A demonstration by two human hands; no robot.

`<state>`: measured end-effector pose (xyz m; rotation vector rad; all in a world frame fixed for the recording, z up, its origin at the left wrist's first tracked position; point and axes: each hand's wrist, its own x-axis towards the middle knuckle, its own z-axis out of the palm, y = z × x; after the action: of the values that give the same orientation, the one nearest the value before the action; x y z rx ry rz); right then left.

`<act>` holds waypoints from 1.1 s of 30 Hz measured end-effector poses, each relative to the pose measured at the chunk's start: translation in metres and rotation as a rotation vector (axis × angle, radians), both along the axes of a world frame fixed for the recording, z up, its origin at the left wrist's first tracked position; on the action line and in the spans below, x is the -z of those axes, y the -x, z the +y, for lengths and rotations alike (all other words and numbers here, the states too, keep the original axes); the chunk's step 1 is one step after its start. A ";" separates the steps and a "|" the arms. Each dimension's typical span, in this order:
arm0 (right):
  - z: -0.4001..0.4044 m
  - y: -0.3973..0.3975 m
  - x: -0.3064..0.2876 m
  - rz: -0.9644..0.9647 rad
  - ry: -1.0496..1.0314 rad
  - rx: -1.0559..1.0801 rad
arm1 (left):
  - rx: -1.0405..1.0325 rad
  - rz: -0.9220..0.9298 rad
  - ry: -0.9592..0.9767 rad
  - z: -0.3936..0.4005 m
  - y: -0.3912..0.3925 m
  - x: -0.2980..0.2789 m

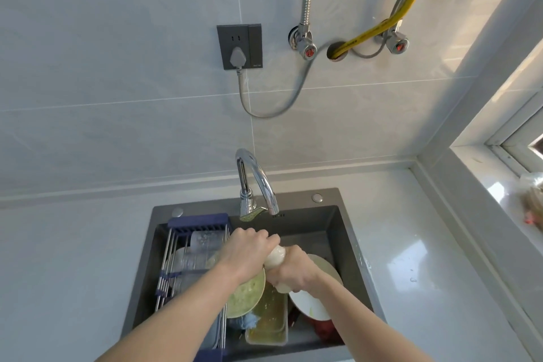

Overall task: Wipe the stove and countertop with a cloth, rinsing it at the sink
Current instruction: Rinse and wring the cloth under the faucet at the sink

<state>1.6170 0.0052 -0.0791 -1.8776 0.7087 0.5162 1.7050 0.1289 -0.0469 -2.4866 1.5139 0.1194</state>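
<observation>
Over the dark sink (342,232), both my hands grip a white cloth (275,257) twisted into a roll. My left hand (248,250) holds its upper end and my right hand (293,269) holds its lower end, whose tip sticks out below the fist. The chrome tap (258,182) arches just behind the hands, its spout above them. I cannot tell whether water is running. The pale countertop (411,258) lies on both sides of the sink. No stove is in view.
The sink holds a green plate (246,297), a white plate (311,306), a clear container of yellowish liquid (269,320) and a drying rack (188,261) with glassware at left. On the tiled wall are a socket (239,47), valves and hoses. A window sill (505,194) runs at right.
</observation>
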 end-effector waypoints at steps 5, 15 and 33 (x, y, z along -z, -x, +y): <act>0.030 0.022 0.001 -0.036 -0.298 0.276 | 0.153 -0.017 0.014 0.009 -0.003 0.015; 0.009 0.015 -0.011 -0.090 -0.251 0.232 | 0.011 -0.128 0.283 0.003 -0.003 0.014; -0.011 0.017 -0.004 -0.394 1.073 -0.812 | -0.575 1.050 -0.294 0.007 -0.022 -0.004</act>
<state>1.6001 -0.0061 -0.0748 -3.1741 -0.1680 0.2157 1.7266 0.1362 -0.0428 -2.5910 0.7914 1.7993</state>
